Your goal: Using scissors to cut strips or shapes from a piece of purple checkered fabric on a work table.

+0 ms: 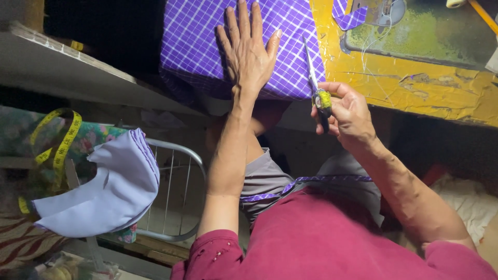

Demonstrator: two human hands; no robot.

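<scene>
Left hand [249, 49] flat, fingers spread, pressing the purple checked cloth [197, 46] on the yellow table [415, 88] edge, right hand [347, 111] closed round the scissors [316, 83] w/ blades at the cloth's right side, cut looks barely begun, most of the fabric uncut.

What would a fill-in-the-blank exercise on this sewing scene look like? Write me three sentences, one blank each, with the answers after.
1. The left hand lies flat on the checked fabric, whose main colour is ____.
2. The right hand holds a pair of ____ at the cloth's right edge.
3. The measuring tape draped at the left is ____ in colour.

Missing words: purple; scissors; yellow
</scene>
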